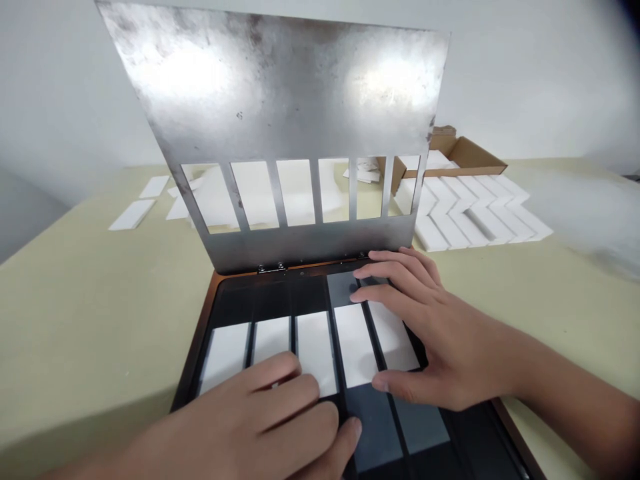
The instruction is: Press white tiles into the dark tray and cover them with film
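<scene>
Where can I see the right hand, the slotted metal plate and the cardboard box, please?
Right hand point(435, 340): head view, on the back of the hand.
Slotted metal plate point(295, 87): head view, on its upper solid part.
Cardboard box point(473, 152): head view, on its inner wall.

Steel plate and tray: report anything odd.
The hinged steel plate stands out: its upper part is blotched with dark stains and scuffs, so it looks worn. The white strips in the black tray don't look askew.
</scene>
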`<state>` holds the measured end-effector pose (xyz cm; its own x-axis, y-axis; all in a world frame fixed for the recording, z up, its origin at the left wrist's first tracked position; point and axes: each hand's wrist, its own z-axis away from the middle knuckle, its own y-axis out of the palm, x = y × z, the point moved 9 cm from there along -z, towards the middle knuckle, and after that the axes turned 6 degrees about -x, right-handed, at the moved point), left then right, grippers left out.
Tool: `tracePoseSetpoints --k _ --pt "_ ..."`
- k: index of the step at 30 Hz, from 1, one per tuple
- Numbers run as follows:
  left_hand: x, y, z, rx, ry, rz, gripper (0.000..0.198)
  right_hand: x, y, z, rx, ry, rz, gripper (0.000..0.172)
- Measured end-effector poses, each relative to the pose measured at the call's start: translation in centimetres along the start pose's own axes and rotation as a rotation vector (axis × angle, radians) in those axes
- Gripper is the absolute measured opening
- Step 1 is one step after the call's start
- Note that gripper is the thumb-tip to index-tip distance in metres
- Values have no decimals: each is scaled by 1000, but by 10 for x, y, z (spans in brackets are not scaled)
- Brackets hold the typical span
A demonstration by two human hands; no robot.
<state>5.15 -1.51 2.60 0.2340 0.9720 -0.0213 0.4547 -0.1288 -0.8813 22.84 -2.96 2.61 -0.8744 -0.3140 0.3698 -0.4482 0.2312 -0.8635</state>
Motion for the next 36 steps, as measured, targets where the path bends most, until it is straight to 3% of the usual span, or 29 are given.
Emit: tracePoseSetpoints --k 6,18,28,32,36 --pt "2 -2 -4 -3 -10 15 29 11 -13 -4 -56 -16 -48 65" --pt "1 -3 -5 2 -7 36 28 11 -2 -3 -3 -14 -83 61" --pt "-2 -2 -7 13 28 21 27 14 -1 -4 43 -15 -69 40" --pt "-2 -4 -11 20 37 7 27 17 -1 -3 63 -31 -36 44" --pt "2 -8 -15 -19 36 -10 28 20 -2 -2 66 -68 -20 62"
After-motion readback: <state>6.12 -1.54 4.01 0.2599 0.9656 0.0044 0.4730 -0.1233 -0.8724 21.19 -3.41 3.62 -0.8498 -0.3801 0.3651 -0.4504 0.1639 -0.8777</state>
